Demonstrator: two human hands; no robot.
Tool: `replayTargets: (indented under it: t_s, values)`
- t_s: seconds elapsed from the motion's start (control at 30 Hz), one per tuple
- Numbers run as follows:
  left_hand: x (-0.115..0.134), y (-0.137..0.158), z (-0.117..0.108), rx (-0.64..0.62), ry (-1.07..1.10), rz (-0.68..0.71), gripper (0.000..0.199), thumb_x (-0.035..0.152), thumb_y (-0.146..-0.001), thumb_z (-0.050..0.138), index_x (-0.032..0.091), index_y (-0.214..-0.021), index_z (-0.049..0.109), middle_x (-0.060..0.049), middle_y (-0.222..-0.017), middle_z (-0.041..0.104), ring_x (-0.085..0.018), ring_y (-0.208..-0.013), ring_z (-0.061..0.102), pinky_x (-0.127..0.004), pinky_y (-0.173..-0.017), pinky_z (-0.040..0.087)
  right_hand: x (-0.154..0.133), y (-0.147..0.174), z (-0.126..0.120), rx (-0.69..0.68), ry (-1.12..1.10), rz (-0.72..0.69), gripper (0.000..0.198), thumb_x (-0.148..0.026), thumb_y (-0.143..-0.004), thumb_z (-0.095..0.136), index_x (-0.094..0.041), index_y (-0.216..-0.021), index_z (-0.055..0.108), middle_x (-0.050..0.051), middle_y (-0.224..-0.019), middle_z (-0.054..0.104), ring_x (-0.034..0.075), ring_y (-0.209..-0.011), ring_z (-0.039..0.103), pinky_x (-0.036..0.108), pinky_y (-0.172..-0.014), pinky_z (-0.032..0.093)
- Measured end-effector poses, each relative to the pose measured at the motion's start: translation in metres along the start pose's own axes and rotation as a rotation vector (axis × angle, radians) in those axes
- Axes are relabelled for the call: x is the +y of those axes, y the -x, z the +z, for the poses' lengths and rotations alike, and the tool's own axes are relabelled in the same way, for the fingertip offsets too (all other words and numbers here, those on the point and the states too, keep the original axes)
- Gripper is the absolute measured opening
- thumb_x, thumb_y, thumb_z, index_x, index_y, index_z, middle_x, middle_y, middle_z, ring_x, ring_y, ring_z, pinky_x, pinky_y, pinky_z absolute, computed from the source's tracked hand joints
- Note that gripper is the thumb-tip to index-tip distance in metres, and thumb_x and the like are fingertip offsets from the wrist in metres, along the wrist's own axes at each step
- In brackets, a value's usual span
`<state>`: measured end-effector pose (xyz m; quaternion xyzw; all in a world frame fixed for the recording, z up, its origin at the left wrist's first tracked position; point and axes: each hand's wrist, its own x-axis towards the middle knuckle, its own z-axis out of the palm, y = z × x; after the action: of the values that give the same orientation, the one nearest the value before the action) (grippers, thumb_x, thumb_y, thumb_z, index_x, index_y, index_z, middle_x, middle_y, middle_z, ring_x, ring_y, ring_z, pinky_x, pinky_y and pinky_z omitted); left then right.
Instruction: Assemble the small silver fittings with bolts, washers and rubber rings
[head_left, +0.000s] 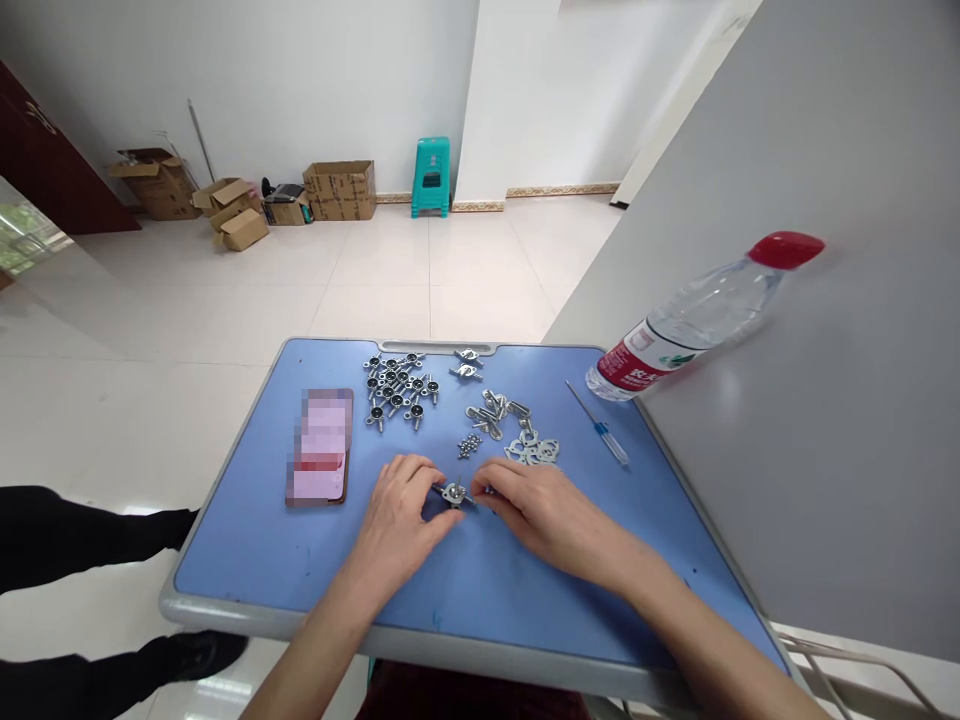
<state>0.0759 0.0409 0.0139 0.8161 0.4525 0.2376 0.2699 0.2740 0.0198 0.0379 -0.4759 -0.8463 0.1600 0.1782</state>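
Note:
A small metal fitting [454,493] with a flat oval flange and an upright stud sits low over the blue table between my hands. My left hand [401,508] is closed on its left end, index finger behind and thumb in front. The thumb and fingertips of my right hand [536,510] pinch at the right end; any smaller part between them is hidden. Just beyond lie a little pile of screws or nuts [469,446], flat metal flange plates [534,448] and plates with bolts [491,412]. Two similar fittings [467,371] rest near the far edge.
Several black-centred metal parts [397,388] are grouped at the far left-middle. A phone [322,445] lies on the left, a screwdriver [604,430] on the right. A water bottle [652,355] stands by the grey panel [840,400]. Another person's legs [90,530] are at left.

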Motion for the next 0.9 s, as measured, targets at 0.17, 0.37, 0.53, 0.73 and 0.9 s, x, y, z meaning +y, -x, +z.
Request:
replayTargets:
  t_s: [0.17, 0.37, 0.53, 0.73, 0.9]
  values:
    - [0.001, 0.007, -0.008, 0.042, -0.069, -0.007, 0.017, 0.020, -0.074, 0.075, 0.019, -0.083, 0.060, -0.003, -0.101, 0.062, -0.023, -0.094, 0.056, -0.039, -0.080, 0.043, -0.004, 0.002, -0.007, -0.206, -0.042, 0.111, 0.017, -0.006, -0.091, 0.048, -0.018, -0.088, 0.060, 0.002, -0.082, 0.068, 0.017, -0.070, 0.064, 0.025, -0.062, 0.042]
    - [0.006, 0.007, -0.013, -0.043, -0.059, 0.049, 0.018, 0.010, -0.080, 0.054, 0.019, -0.066, 0.060, -0.002, -0.081, 0.062, -0.018, -0.079, 0.055, -0.036, -0.074, 0.039, 0.005, -0.002, 0.003, -0.119, -0.050, 0.102, 0.017, -0.010, -0.093, 0.046, -0.019, -0.096, 0.060, 0.004, -0.088, 0.070, 0.017, -0.074, 0.065, 0.026, -0.065, 0.044]
    - [0.006, 0.008, -0.020, -0.173, -0.007, 0.061, 0.023, 0.009, -0.078, 0.047, 0.018, -0.058, 0.054, 0.000, -0.070, 0.059, -0.015, -0.071, 0.053, -0.035, -0.076, 0.039, 0.012, -0.005, 0.011, -0.037, -0.091, 0.026, 0.017, -0.012, -0.094, 0.043, -0.019, -0.096, 0.058, 0.004, -0.086, 0.069, 0.015, -0.070, 0.063, 0.025, -0.065, 0.044]
    - [-0.001, 0.006, -0.035, -0.113, 0.029, 0.002, 0.010, 0.013, -0.081, 0.052, 0.021, -0.076, 0.056, -0.001, -0.088, 0.062, -0.020, -0.090, 0.056, -0.041, -0.092, 0.042, 0.013, -0.003, 0.007, 0.044, -0.020, 0.012, 0.014, -0.011, -0.094, 0.044, -0.019, -0.093, 0.056, 0.005, -0.090, 0.067, 0.015, -0.066, 0.062, 0.025, -0.057, 0.041]
    - [0.004, -0.008, -0.037, -0.219, -0.079, 0.172, 0.038, 0.009, -0.081, 0.058, 0.030, -0.112, 0.059, -0.001, -0.119, 0.056, -0.023, -0.117, 0.049, -0.049, -0.112, 0.030, 0.019, 0.004, -0.001, 0.126, -0.011, 0.045, 0.013, -0.013, -0.095, 0.045, -0.019, -0.093, 0.056, 0.003, -0.086, 0.067, 0.015, -0.068, 0.062, 0.025, -0.059, 0.043]
